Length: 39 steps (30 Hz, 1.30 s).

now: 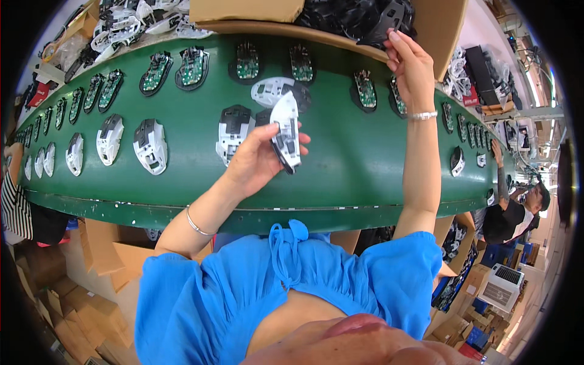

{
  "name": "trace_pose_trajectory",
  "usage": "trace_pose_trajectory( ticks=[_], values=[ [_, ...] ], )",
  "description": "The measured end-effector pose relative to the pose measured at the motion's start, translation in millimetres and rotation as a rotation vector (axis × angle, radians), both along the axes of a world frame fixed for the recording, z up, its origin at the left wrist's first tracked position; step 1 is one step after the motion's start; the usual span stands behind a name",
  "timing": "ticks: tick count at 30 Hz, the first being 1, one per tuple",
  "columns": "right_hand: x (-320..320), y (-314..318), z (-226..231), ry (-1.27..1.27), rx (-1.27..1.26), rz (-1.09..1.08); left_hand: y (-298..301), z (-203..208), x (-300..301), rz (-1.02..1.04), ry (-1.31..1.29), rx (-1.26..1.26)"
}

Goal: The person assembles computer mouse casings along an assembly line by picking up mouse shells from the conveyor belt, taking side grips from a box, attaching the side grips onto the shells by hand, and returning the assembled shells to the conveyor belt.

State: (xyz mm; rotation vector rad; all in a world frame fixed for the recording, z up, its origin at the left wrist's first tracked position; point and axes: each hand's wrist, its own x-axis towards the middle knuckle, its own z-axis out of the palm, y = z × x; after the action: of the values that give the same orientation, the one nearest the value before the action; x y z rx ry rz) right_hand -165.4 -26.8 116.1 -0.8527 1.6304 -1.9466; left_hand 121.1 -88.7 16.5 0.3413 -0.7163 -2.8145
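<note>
Held in my left hand (258, 155) is a white and black computer mouse shell (287, 125), tilted on its side above the green bench. My right hand (410, 64) reaches up to the far cardboard box, its thumb and fingers pinching a black plastic mouse cover (387, 23). More black covers (334, 21) are heaped in that box. On the bench beyond my left hand lies a white shell piece (267, 92). Beside that hand rests a white and black mouse shell (236, 125), partly hidden by my fingers.
Along the far side of the green bench (201, 140) runs a row of mouse bases with circuit boards (193, 67). Several white and black shells (149, 146) lie to the left. The cardboard box (255, 27) edges the bench's far side. Another person (517, 207) sits at the right.
</note>
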Motion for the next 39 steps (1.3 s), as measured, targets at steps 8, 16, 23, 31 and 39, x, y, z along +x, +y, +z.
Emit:
trace_pose_trajectory(
  ticks=[8, 16, 23, 31, 39],
  values=[
    [77, 70, -37, 0.094, 0.047, 0.058, 3, 0, -2, 0.06, -0.019, -0.14],
    [77, 87, -1, 0.369, 0.114, 0.503, 14, 18, 3, -0.027, -0.09, -0.228],
    [112, 20, 20, 0.704, 0.369, 0.88, 16, 18, 9, -0.129, -0.068, -0.294],
    [116, -13, 2, 0.947, 0.006, 0.738, 11, 16, 11, -0.038, -0.07, -0.21],
    [142, 27, -23, 0.75, 0.162, 0.325, 0, 20, 12, 0.07, -0.099, -0.26]
  ],
)
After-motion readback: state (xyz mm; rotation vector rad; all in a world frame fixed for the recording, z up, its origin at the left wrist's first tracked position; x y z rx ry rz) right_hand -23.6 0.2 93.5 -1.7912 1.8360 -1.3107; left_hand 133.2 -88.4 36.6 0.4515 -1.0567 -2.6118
